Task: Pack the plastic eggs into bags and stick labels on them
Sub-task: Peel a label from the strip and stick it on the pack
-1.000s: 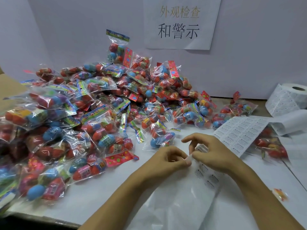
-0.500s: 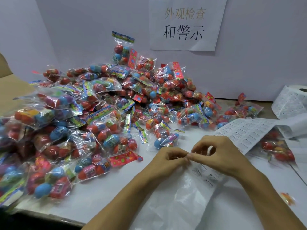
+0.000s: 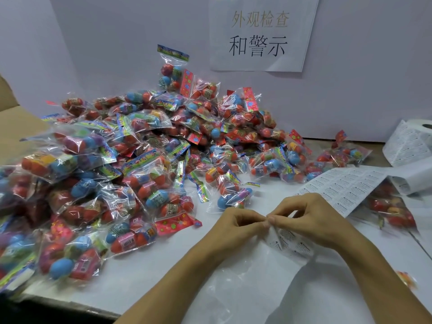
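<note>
Fingers: the fingertips [image 3: 271,220] of both hands meet at one spot, thumbs and forefingers pressed together on the near end of the label strip [image 3: 289,242]; whether a single label is already lifted between them is too small to tell.
Left hand [image 3: 236,224]: curled, pinching at that meeting point, other fingers tucked under.
Right hand [image 3: 311,218]: arched over the strip, pinching the same edge from the other side.
Label strip: it curls down from the pinch and lies over a clear empty bag [image 3: 233,284] spread flat on the table [image 3: 145,272].
Peeling risk: I'd say a label could tear or fold on itself if pulled too fast, since both pinches sit so close together.
Sticking risk: a freed label may catch on a fingertip or on the loose film below before it is aimed, and land crooked.
Label sheet [image 3: 346,190]: a wider printed sheet runs from just beyond the right hand toward the roll [image 3: 411,143] at the far right; a tug could drag it across the table.
Egg packs: the big pile [image 3: 140,155] of filled bags sits left and behind the hands, the nearest pack [image 3: 233,197] just beyond the left knuckles.
Pile risk: the heap looks loose; an elbow sweep could slide packs off the near table edge.
Wall sign [image 3: 259,33]: paper notice above the pile.
</note>
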{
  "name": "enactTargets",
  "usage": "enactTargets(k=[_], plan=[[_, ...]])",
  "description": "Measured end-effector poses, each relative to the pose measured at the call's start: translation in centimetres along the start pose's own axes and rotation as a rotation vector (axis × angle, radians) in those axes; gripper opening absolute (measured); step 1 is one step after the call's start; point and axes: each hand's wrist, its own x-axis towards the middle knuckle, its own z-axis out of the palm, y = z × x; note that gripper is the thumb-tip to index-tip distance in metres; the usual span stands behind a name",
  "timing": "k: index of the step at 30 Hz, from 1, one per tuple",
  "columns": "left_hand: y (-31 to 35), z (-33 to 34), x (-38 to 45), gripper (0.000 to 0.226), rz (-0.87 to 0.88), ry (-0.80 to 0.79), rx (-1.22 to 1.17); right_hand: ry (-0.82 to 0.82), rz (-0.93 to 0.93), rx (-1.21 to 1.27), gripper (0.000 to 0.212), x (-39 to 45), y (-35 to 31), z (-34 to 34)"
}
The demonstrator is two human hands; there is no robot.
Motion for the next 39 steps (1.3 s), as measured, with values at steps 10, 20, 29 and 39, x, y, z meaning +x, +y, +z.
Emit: enactTargets(k=[10,20,29,39], plan=[[-0.15,-0.36,0.1,0.014,0.075,0.063,-0.007,0.079,-0.042,0.004,0.007,-0.11,0.15,0.5],[-0.41,-0.43,-0.1,0.014,0.079,0.024,0.041,0.012,0.021,-0.017,0.009,-0.04,0.02,0.38],[-0.67,0.1,0.22,0.015,0.059,0.052,0.148,0.114,0.065,-0.099,0.02,0.12,-0.03,0.77],[-0.33,-0.38,0.13,0.02,0.088,0.038,0.175,0.01,0.074,0.002,0.016,0.08,-0.2,0.7]])
